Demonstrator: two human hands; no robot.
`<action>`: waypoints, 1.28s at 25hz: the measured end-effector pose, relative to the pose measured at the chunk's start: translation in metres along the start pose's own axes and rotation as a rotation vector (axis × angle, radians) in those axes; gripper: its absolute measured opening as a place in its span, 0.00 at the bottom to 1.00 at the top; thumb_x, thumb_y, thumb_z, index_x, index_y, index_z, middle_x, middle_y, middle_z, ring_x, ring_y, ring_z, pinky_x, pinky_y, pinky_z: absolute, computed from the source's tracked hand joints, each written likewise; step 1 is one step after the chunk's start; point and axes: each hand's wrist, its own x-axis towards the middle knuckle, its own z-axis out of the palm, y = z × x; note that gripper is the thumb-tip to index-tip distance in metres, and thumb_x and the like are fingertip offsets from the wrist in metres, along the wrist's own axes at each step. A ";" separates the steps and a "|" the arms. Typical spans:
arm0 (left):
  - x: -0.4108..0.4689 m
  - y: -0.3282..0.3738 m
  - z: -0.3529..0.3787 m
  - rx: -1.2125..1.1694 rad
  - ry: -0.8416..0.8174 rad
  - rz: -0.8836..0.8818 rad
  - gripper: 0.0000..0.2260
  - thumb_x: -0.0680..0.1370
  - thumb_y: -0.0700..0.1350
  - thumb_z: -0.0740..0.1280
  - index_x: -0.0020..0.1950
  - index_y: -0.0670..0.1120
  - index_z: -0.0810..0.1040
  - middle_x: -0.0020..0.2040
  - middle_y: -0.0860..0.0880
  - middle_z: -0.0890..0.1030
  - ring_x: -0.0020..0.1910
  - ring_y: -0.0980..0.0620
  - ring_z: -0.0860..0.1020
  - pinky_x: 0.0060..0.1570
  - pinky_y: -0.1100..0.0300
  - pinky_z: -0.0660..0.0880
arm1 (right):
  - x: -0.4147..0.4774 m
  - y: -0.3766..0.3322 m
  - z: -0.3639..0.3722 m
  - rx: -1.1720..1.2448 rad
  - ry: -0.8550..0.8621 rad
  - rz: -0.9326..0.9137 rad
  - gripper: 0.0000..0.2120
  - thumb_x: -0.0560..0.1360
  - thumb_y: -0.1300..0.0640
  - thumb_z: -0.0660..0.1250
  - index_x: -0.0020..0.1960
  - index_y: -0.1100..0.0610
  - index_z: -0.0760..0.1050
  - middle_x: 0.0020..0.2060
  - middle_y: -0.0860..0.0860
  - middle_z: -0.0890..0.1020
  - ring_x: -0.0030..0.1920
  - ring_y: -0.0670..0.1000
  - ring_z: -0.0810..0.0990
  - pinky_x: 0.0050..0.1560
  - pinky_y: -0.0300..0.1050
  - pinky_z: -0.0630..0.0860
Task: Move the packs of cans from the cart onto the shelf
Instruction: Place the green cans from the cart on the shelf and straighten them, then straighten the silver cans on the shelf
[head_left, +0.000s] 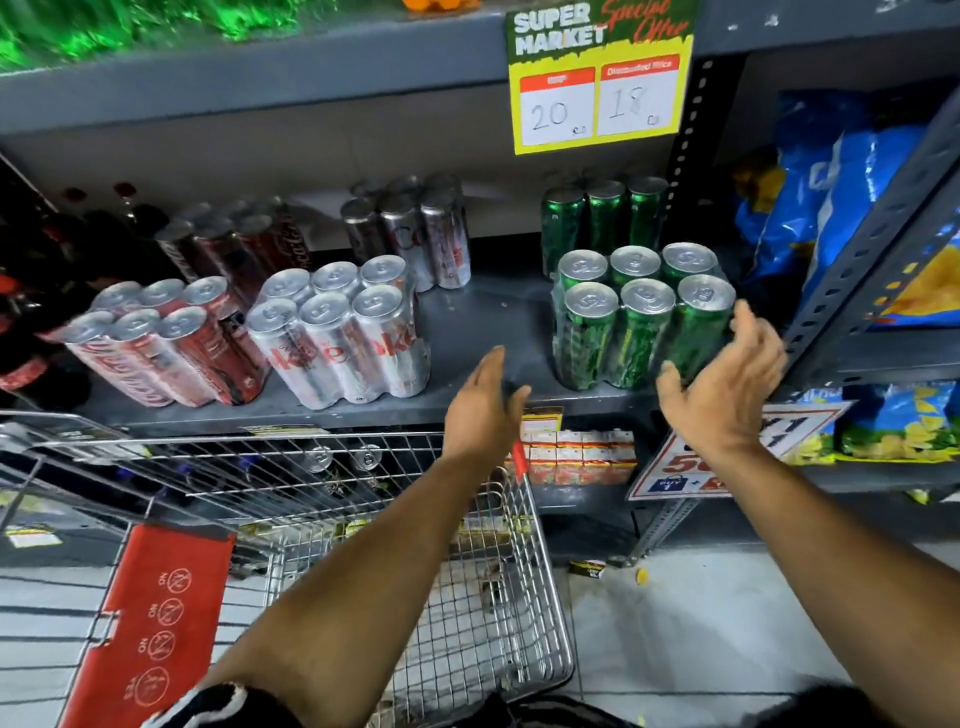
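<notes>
I see six packs on the shelf, the green pack just beyond my spread, empty fingers (cart looks empty).

Fairly dim overall, light coming from above and in front. Deep shadow at the back of the shelf, rear cans murky. Bright glare on the silver can tops near the front edge and on the shrink wrap. Strong wide-angle bend: uprights lean, shelf edges curve toward the corners. Soft smear on the green stuff top left and on the bottles at the left edge. Slight blur on both hands, left and right. Sign lettering partly mushy.
</notes>
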 end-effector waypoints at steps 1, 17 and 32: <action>-0.007 -0.015 -0.015 0.026 0.053 0.051 0.28 0.79 0.50 0.64 0.76 0.44 0.61 0.74 0.44 0.70 0.71 0.44 0.70 0.66 0.52 0.69 | -0.004 -0.013 0.004 -0.038 0.089 -0.153 0.38 0.67 0.51 0.68 0.70 0.60 0.55 0.62 0.64 0.66 0.63 0.61 0.64 0.61 0.57 0.62; 0.008 -0.147 -0.176 -0.334 0.363 -0.378 0.24 0.68 0.38 0.74 0.60 0.40 0.69 0.53 0.45 0.77 0.59 0.42 0.75 0.53 0.62 0.72 | -0.052 -0.242 0.134 0.457 -0.684 0.138 0.33 0.73 0.57 0.69 0.73 0.51 0.57 0.61 0.55 0.78 0.58 0.59 0.77 0.51 0.46 0.71; 0.018 -0.140 -0.145 -0.259 -0.004 -0.334 0.18 0.69 0.42 0.73 0.56 0.52 0.74 0.51 0.54 0.80 0.50 0.55 0.76 0.50 0.61 0.70 | -0.051 -0.198 0.110 0.344 -0.607 0.074 0.25 0.73 0.53 0.69 0.66 0.51 0.63 0.57 0.53 0.81 0.55 0.56 0.79 0.50 0.44 0.71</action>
